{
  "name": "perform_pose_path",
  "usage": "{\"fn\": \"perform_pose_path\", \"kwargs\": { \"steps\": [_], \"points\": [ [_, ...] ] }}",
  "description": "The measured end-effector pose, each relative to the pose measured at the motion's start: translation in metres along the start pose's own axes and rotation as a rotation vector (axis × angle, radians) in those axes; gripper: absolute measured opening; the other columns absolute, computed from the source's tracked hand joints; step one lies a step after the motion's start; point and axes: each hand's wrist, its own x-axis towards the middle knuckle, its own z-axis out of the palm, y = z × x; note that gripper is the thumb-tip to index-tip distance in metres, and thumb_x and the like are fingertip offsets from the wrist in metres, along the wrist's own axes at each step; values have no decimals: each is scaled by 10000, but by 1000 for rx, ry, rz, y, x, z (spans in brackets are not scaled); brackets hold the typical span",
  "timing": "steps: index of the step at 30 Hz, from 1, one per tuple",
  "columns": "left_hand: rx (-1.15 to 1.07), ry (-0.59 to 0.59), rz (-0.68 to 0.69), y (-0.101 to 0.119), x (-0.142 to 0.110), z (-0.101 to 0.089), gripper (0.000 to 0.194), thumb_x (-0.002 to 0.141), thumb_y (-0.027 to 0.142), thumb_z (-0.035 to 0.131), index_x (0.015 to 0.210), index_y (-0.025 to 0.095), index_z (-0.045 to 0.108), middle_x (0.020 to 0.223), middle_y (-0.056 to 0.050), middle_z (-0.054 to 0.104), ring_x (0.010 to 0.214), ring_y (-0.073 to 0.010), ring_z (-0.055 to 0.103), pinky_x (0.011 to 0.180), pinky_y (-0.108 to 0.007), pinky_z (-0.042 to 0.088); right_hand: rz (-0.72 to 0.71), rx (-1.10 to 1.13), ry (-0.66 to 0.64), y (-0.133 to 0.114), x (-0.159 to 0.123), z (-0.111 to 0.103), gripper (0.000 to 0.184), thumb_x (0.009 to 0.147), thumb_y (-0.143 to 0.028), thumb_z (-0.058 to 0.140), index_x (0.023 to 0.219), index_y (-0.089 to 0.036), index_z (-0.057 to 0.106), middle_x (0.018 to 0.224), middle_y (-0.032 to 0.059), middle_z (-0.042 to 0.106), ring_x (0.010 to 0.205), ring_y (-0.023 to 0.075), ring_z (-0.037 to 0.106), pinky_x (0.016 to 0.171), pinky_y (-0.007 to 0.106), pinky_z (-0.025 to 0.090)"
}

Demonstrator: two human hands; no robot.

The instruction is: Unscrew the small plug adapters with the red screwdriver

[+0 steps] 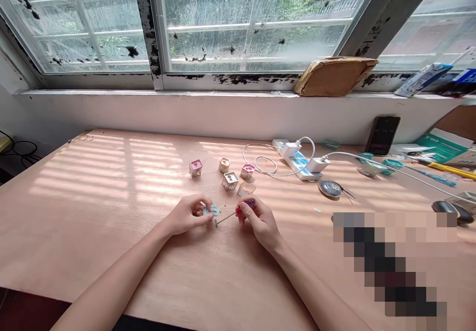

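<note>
My left hand point(189, 214) is closed on a small light-blue plastic piece point(211, 210), held just above the table. In my right hand point(259, 219) is a screwdriver point(226, 218) with a red and purple handle, its thin shaft pointing left. The tip meets a tiny metallic part point(216, 224) just below the blue piece; whether they are joined I cannot tell. Beyond my hands stand small clear boxes: one with a pink top point(196, 167), one with a cream top point(230, 180), another pink one point(247, 170) and a tan one point(224, 165). A clear open box point(246, 188) sits behind my right hand.
A white power strip point(303, 165) with chargers and cables lies at the back. To its right are a round dark object point(330, 188), teal containers point(392, 166), an upright phone point(383, 135) and a yellow-handled tool point(451, 169). A blurred patch point(394, 261) covers the lower right.
</note>
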Motion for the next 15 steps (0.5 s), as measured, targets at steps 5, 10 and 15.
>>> {"fn": "perform_pose_path", "kwargs": {
  "steps": [5,10,15],
  "points": [
    [-17,-2,18,2,0,5,192,833,304,709,897,154,608,938,-51,648,656,-92,496,554,-211,349,11,0,1,2,-1,2,394,940,-581,597,838,-202,559,702,2,579,513,134,544,471,260,462],
    [-5,-21,24,4,-1,9,155,836,274,693,894,161,603,976,-46,651,625,-76,474,566,-214,368,15,-8,-9,4,-1,1,377,946,-562,599,848,-200,557,710,4,583,522,134,551,470,252,449],
    [85,-53,35,3,-1,9,137,819,247,691,918,165,644,994,-47,646,629,-77,478,578,-214,412,14,-46,-17,1,-1,2,395,944,-582,584,841,-202,548,710,9,588,522,140,551,472,260,453]
  ]
}}
